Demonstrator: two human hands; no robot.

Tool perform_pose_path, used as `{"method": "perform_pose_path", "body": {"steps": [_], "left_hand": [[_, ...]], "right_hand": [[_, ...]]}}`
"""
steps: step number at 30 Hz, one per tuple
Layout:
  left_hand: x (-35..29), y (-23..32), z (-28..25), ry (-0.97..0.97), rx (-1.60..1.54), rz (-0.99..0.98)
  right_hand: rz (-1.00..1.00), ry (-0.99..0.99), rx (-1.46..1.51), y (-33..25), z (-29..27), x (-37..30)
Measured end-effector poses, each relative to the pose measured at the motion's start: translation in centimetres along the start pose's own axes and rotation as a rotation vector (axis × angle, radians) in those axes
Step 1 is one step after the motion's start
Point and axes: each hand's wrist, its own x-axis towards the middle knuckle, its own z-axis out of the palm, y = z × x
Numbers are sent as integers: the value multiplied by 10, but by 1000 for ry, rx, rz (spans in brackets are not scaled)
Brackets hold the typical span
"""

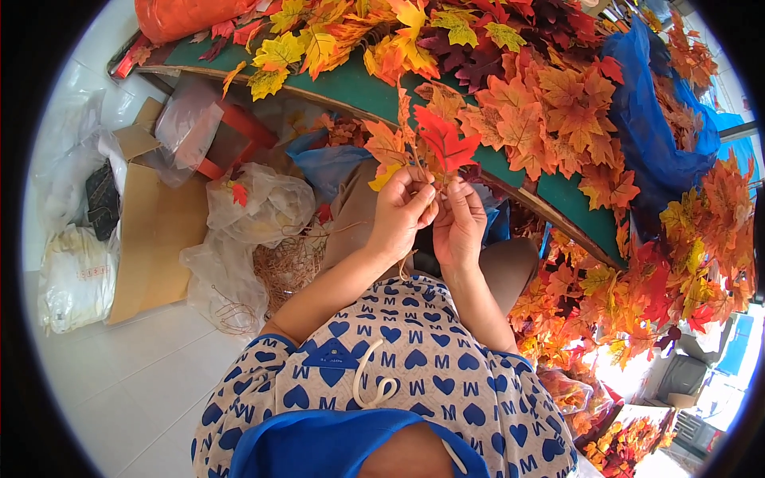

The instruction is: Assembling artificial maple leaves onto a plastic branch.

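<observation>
- Your left hand (398,211) was clamped in a pinch, thumb against fingers, on a thin brown stem (411,142).
- Your right hand (460,227) was pinched at the base of a red leaf (448,143); fingertips of both hands sat just beside each other.
- Red leaf and brown stem stood above your fingertips, in front of you, by the near edge of the counter (382,102); exact join hidden by your fingers.
- An orange leaf (386,146) showed just beyond your left hand, a yellow bit below it; couldn't tell if attached to the stem.
- Counter was green-topped, edge running slantwise, heaped with artificial leaves: yellow leaves (279,54) toward the left, orange leaves (570,103) toward the right, dark purple ones between.
- Blue plastic bag (649,127) slumped at the counter's right end; more orange and red foliage hung below that side.
- Red bag (187,17) lay at the far left corner.
- Left of you, on the white tiled floor (151,382): open cardboard box (163,239), clear plastic bag (259,203) with a small red leaf against it, pile of thin brown stalks (287,275).
- Red stool (251,127) stood partly under the counter, near the box.
- You wore a pale heart-print top (414,358) and sat with knees apart.
</observation>
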Motion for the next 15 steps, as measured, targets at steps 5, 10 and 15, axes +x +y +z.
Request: {"method": "perform_pose_path", "body": {"steps": [5,10,15], "left_hand": [[0,-2,-3,-8,6,2],[0,-1,-1,7,13,-11],[2,-4,-6,19,20,2]], "right_hand": [[3,-5,-23,4,-6,2],[-37,-5,-42,4,-1,-2],[-74,-3,-106,4,7,-7]]}}
